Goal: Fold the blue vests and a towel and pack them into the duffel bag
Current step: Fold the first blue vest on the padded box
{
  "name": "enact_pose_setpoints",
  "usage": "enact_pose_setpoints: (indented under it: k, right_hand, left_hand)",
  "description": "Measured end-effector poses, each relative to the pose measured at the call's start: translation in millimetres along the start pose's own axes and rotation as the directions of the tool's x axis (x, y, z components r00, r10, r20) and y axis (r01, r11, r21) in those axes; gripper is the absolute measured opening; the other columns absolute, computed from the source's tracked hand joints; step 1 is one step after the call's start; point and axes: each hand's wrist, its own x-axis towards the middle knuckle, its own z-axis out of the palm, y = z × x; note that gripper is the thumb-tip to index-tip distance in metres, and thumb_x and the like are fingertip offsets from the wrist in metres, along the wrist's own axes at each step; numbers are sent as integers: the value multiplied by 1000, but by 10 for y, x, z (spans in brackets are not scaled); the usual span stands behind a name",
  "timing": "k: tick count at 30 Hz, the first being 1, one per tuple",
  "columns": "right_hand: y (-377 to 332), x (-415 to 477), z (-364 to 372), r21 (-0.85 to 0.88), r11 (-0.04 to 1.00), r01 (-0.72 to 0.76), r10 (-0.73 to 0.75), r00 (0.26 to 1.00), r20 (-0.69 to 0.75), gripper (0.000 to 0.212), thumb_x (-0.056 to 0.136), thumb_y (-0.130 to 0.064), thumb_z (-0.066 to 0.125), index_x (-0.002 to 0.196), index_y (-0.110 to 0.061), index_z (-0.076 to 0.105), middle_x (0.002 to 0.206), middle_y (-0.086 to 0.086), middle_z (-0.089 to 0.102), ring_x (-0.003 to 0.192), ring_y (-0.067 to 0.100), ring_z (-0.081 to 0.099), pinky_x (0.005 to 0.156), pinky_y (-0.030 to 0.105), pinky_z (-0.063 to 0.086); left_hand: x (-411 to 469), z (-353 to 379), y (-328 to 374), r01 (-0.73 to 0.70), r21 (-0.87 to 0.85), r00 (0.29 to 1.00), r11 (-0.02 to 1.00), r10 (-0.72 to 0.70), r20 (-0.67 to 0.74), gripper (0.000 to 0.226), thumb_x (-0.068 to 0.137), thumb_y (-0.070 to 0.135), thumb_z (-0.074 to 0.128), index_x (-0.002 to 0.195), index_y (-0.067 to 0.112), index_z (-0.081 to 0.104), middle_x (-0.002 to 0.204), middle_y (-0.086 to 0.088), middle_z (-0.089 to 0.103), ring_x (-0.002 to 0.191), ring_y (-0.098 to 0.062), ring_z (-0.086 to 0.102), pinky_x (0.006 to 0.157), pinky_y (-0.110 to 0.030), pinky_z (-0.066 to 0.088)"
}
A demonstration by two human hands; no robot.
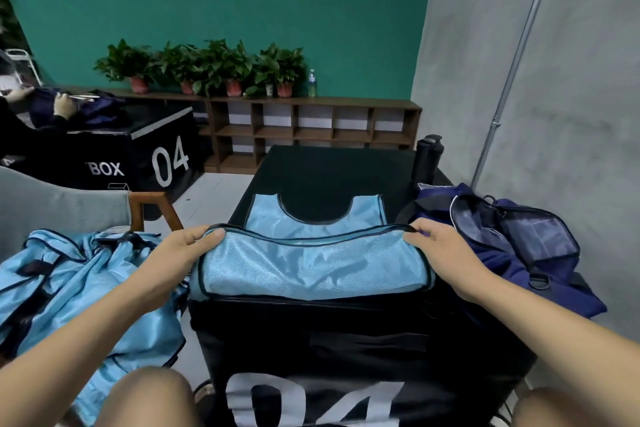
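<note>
A light blue vest point(311, 263) with dark trim lies on top of the black box point(332, 350) marked 04, its near half doubled over toward the neck opening. My left hand point(183, 250) pinches the left corner of that folded edge. My right hand point(440, 246) pinches the right corner. The navy duffel bag point(519, 246) sits open on the box's right end, just beyond my right hand. A heap of more blue vests point(79, 281) rests on a chair at my left. No towel is visible.
A black bottle point(428, 159) stands at the box's far right corner. The wooden chair frame point(152, 208) is left of the box. Another black box point(138, 149) with a person's hands on dark cloth sits far left. A low shelf point(311, 128) with plants lines the green wall.
</note>
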Motion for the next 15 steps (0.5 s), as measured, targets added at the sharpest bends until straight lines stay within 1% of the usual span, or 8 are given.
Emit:
enact_pose_setpoints:
  k: [4,6,8,9,11,12,13,15]
  right_hand:
    - [-24,-11,22,12,996,-85,84,994,63,32,96,-23,68,83,-1,50,74,1,45,71,18,40,71,39,27]
    - [-24,-28,35,-15,995,-101,102,990,92,32,97,-24,67,81,-2,49,73,0,45,70,17,40,71,39,28]
    - [-23,-50,49,-83,993,-83,89,994,70,30,98,-27,65,79,-8,50,69,-5,47,68,14,42,69,39,30]
    - [-35,-55,49,-109,991,-77,82,996,45,30,98,-28,63,78,-11,49,67,-9,46,67,12,41,68,38,31]
    - [-70,-49,38,-151,987,-57,57,998,-1,30,99,-29,62,79,-13,46,64,-12,42,64,10,37,65,37,30]
    - [-87,-31,26,-168,985,-44,40,999,-25,30,100,-29,61,81,-12,46,64,-12,42,63,10,36,64,37,30]
    - [-99,-3,14,-175,984,-40,32,998,-48,28,100,-29,61,83,-11,48,65,-11,42,62,9,36,63,37,30]
    - [-101,80,-3,-153,987,-50,37,996,-84,24,100,-28,61,85,-11,55,67,-9,47,63,10,40,64,36,33]
  left_hand:
    - [28,-4,-50,62,-52,998,997,-60,36,33,106,33,60,114,6,79,116,-24,77,103,-37,75,90,-41,60]
    - [21,8,-62,77,-47,995,996,-73,64,33,107,31,60,113,4,78,115,-25,77,101,-37,76,86,-39,62]
    - [15,14,-71,68,-8,996,998,-67,55,32,107,30,59,111,4,78,112,-23,78,99,-34,78,79,-35,63]
    - [26,9,-84,58,25,997,998,-59,42,32,108,32,59,110,5,78,111,-21,79,99,-34,78,82,-37,64]
    - [52,-1,-93,47,89,999,995,-49,18,34,107,38,60,111,10,78,111,-17,80,103,-37,77,95,-49,60]
    - [73,-1,-87,50,106,999,993,-50,-3,34,107,40,60,112,12,78,111,-15,80,104,-36,77,98,-51,58]
    - [96,16,-68,53,115,998,992,-51,-25,33,107,41,60,112,13,79,109,-12,81,102,-34,78,96,-49,59]
    - [169,64,-16,46,126,997,991,-38,-66,31,108,40,61,109,14,79,104,-9,82,91,-26,80,81,-37,60]
